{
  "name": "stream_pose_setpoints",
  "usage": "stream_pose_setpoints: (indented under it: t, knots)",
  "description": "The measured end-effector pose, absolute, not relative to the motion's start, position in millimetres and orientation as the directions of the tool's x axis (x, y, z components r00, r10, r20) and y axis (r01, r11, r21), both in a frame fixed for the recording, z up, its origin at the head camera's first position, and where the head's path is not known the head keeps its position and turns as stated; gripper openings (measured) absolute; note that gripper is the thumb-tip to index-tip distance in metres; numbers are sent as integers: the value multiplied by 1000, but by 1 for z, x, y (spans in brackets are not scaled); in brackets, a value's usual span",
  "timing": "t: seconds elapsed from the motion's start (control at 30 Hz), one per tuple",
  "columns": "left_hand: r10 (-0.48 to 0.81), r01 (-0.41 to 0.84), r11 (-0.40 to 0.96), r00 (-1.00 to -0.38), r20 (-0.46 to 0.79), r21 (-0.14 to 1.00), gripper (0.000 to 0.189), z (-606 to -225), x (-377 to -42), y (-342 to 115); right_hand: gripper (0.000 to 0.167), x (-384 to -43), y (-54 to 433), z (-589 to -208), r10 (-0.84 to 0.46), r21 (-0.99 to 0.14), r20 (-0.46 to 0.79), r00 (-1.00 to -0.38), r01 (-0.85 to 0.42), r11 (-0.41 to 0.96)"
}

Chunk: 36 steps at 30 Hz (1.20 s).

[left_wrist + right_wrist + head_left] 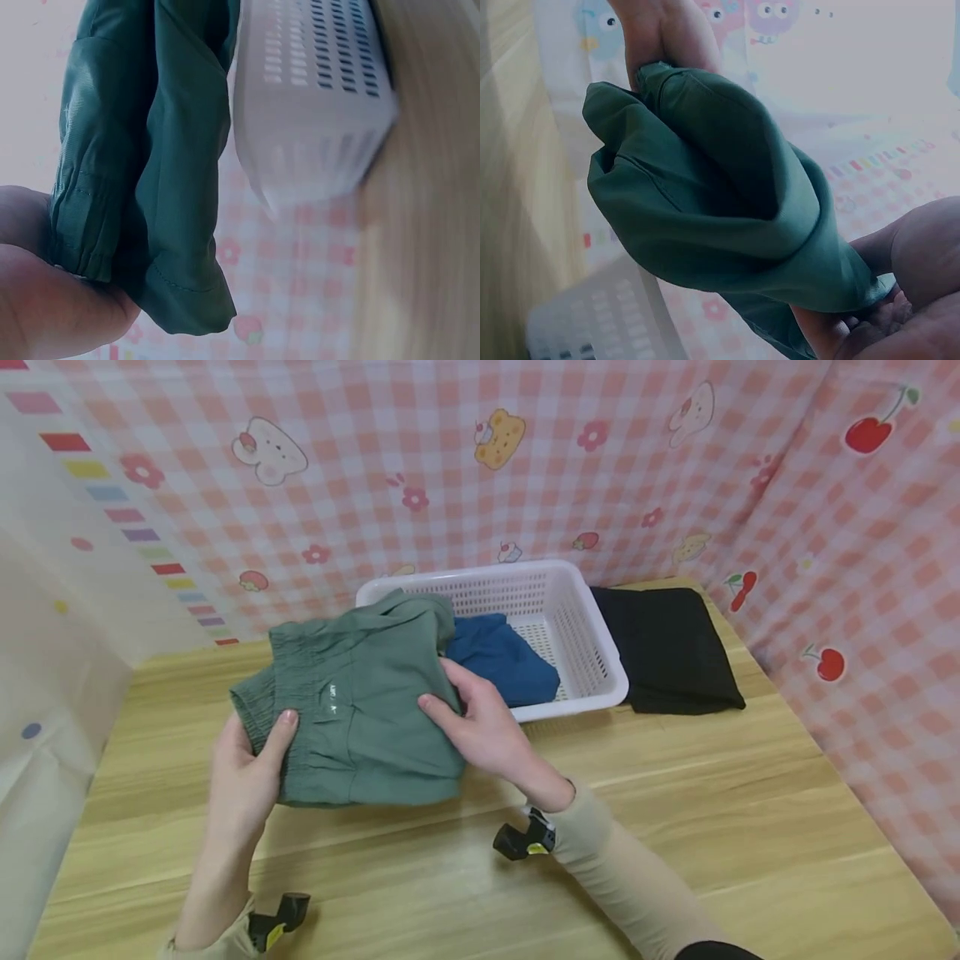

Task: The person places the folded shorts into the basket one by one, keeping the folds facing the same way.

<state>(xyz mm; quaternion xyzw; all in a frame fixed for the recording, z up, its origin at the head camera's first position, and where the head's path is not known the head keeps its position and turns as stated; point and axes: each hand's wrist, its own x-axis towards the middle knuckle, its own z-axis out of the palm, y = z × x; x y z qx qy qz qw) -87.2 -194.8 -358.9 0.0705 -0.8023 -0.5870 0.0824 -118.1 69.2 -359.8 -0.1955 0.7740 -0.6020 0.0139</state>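
Observation:
Folded green shorts (390, 718) with an elastic waistband are held up above the table in the head view. My left hand (247, 777) grips the waistband at the left, thumb on top. On the opposite side, my right hand (487, 727) pinches the folded edge between thumb and fingers. Behind the shorts stands a white perforated basket (606, 647), partly covered by them. Inside it lies a blue folded cloth (502, 660). The right wrist view shows the green shorts (705, 247) from the side, their layers bulging apart.
A black folded cloth (675, 647) lies on the wooden table (750, 827), right against the basket's right side. Pink checked fabric (465, 485) hangs behind the table and along its right side. A pale sheet (52, 693) hangs on the left.

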Motion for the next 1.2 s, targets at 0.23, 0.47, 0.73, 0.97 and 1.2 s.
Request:
stream_pose_setpoints:
  t: [0.23,0.47,0.73,0.97,1.2]
  knots:
    - [-187,32,234,-979,78,972,34,-354,-94,-173,45,-122,92,-356,-290,-941,210,-934,-274,200]
    - [-171,72,169,-980,102,983,31,-353,-102,-158,44,-127,109,-354,-264,-950,174,-949,-232,207]
    - [-178,61,188,-979,96,980,34,-364,-101,-135,44,-127,127,-351,-230,-956,149,-962,-200,216]
    - [-176,123,172,-972,153,977,33,-371,-100,-119,45,-129,142,-350,-221,-952,127,-967,-181,246]
    - [-181,138,159,-969,167,978,33,-375,-102,-113,43,-132,148,-348,-235,-947,131,-963,-192,258]
